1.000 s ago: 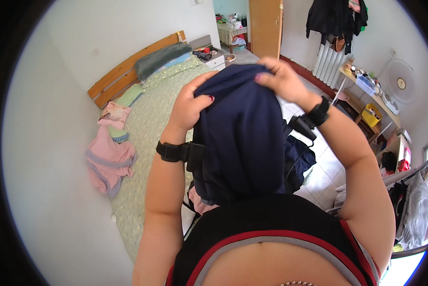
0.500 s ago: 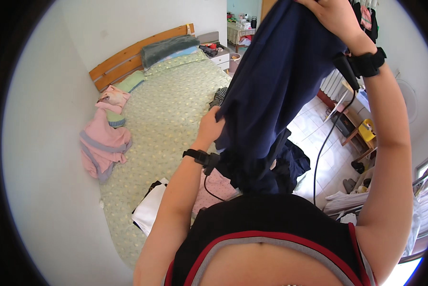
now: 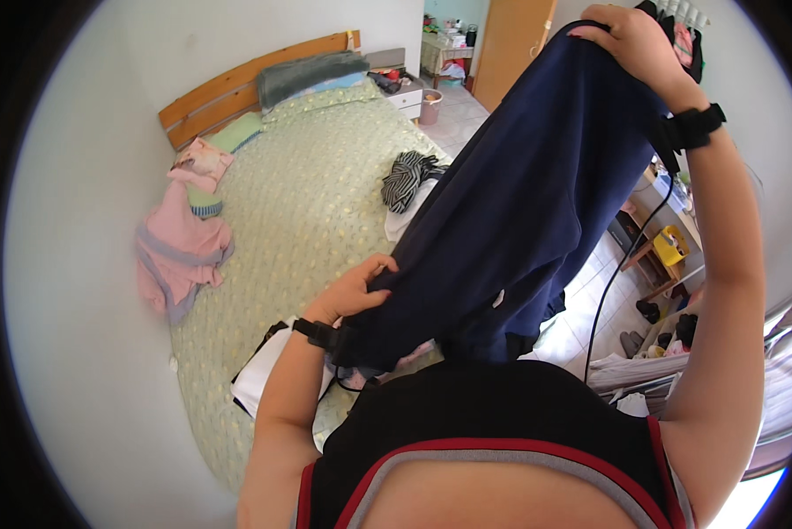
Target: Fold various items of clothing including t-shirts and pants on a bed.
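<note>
A dark navy garment (image 3: 519, 212) hangs stretched in front of me over the bed's edge. My right hand (image 3: 630, 40) is raised high at the upper right and grips its top edge. My left hand (image 3: 356, 286) is lower, near the bed, pinching the garment's lower left edge. Both wrists wear black bands, and a thin black cable (image 3: 612, 282) dangles from the right one. The garment hides part of the bed and the floor behind it.
A bed (image 3: 308, 203) with a pale green cover and wooden headboard (image 3: 237, 79) lies on the left. On it are pink clothes (image 3: 180, 251), a striped black-and-white garment (image 3: 409, 176) and a white-and-black item (image 3: 277, 375). A wooden door (image 3: 511, 40), tiled floor and a cluttered shelf (image 3: 669, 242) are at right.
My right hand has risen far up and to the right, drawing the navy garment out long. My left hand has dropped toward the bed, still holding the lower edge.
</note>
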Demonstrator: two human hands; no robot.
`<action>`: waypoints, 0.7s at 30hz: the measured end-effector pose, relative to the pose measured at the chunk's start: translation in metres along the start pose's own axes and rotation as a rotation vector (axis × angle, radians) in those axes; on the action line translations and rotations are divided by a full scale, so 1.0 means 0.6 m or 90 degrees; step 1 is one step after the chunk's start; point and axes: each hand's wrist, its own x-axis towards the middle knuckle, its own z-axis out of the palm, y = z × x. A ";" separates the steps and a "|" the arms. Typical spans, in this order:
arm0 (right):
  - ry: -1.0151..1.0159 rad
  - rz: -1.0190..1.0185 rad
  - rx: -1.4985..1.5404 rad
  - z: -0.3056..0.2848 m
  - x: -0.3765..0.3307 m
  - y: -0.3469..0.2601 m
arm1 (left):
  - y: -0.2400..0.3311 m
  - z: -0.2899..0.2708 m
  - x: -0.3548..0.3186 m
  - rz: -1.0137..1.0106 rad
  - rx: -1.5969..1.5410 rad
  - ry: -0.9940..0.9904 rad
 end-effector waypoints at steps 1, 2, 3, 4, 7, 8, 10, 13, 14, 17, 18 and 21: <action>-0.005 -0.037 0.011 0.012 0.009 -0.010 | -0.014 0.007 -0.014 -0.004 -0.003 0.007; -0.004 -0.058 0.013 0.030 0.019 -0.017 | -0.038 0.011 -0.028 -0.070 -0.012 0.034; -0.006 -0.067 0.025 0.052 0.034 -0.030 | -0.053 0.014 -0.044 -0.139 -0.022 0.065; -0.005 -0.104 0.025 0.074 0.049 -0.045 | -0.038 0.017 -0.056 -0.128 0.012 0.103; -0.018 -0.152 0.001 0.119 0.104 -0.098 | -0.046 -0.061 -0.109 -0.225 0.319 0.382; 0.006 -0.113 -0.020 0.118 0.123 -0.117 | -0.049 -0.093 -0.137 -0.166 0.437 0.531; 0.090 -0.085 -0.016 0.116 0.152 -0.151 | -0.025 -0.168 -0.207 -0.190 0.493 0.671; 0.239 -0.073 -0.068 0.090 0.171 -0.164 | 0.071 -0.207 -0.275 -0.136 0.778 0.750; 0.290 -0.117 -0.032 0.084 0.172 -0.161 | 0.080 -0.227 -0.305 -0.160 0.857 0.780; 0.338 -0.193 0.049 0.104 0.135 -0.155 | 0.129 -0.209 -0.360 -0.149 0.920 0.827; 0.344 -0.225 0.086 0.116 0.116 -0.149 | 0.129 -0.202 -0.379 -0.157 0.923 0.824; 0.153 -0.260 0.226 0.245 0.010 -0.148 | 0.109 -0.165 -0.463 -0.280 1.003 0.755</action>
